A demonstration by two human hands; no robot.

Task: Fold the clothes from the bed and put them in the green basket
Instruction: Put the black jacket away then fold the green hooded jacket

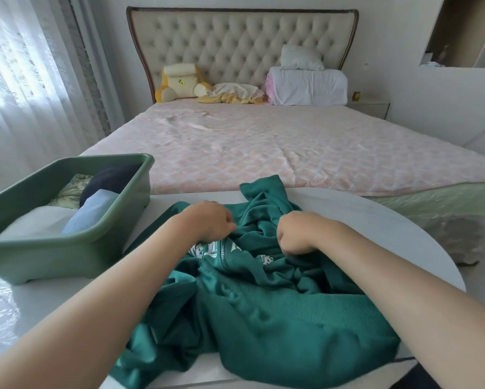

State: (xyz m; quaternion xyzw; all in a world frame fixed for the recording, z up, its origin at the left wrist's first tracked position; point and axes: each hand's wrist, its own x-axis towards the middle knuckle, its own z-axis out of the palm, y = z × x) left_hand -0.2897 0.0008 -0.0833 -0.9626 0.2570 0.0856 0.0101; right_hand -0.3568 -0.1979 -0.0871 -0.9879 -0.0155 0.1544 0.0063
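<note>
A crumpled teal zip sweatshirt with white lettering lies on a white round table in front of me. My left hand grips a bunch of its fabric near the zipper. My right hand is fisted round the cloth a little to the right. The green basket stands at the table's left side, holding several folded clothes: white, light blue, dark navy and a floral piece.
Beyond the table is the bed with a pink quilted cover. At its tufted headboard sit a yellow cushion, a rumpled pillow and a rolled white duvet. Sheer curtains hang at left, a nightstand at right.
</note>
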